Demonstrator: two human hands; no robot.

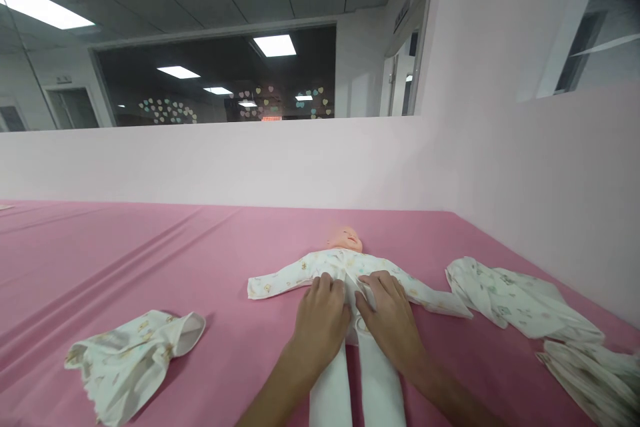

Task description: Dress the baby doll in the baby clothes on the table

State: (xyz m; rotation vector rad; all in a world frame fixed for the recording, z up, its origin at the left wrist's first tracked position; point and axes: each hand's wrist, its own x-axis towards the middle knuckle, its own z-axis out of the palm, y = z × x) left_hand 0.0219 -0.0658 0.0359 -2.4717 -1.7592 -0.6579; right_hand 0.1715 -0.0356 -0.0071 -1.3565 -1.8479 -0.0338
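Note:
A baby doll (345, 239) lies on its back, its head away from me. On it is a white baby top (287, 275) with a small coloured print, both long sleeves spread out to the sides. White trouser legs (381, 383) stretch towards me below the top. My left hand (323, 317) has its fingers curled on the left front of the top. Opposite it, my right hand (393, 320) pinches the right front between thumb and fingers. Both hands are close together over the doll's middle and partly hide the cloth there.
A crumpled printed garment (130, 363) lies at the left on the pink sheet (235, 333). To the right are a bunched printed garment (525, 297), near the top's sleeve end, and another crumpled cloth (595, 373). A low white wall (225, 163) borders the far side.

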